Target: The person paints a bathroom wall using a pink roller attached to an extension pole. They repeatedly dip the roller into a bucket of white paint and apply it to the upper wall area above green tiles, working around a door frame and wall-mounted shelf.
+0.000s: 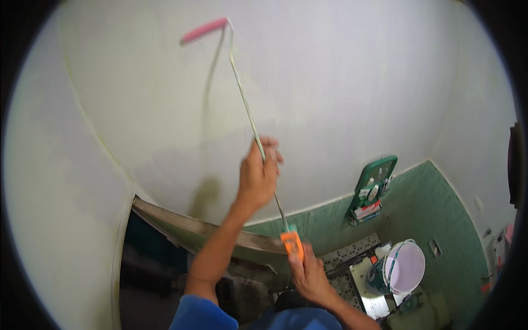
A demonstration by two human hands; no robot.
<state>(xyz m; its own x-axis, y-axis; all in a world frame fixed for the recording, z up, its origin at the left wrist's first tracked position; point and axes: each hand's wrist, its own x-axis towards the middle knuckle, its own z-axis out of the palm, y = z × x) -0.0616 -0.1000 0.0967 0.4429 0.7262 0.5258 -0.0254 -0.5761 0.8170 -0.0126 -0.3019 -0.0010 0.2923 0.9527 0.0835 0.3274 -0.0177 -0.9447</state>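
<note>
A paint roller with a pink sleeve (203, 31) is raised against the pale wall (341, 82), its long thin metal rod slanting down toward me. My left hand (259, 173) is wrapped round the middle of that rod, some fingertips extending past it. Lower down, my right hand (312, 275) grips the orange handle (292, 246) at the rod's bottom end. Whether the sleeve touches the wall or hangs just off it, I cannot tell. Around the roller the wall shows patches of slightly different shades.
At lower right a paint bucket (406, 268) with pale paint stands on a platform (375, 306). A green-framed mirror shelf (372, 190) holding small items hangs above green tiles (434, 203). Below the left arm, a wooden door-frame edge (214, 230) borders a dark opening (148, 264).
</note>
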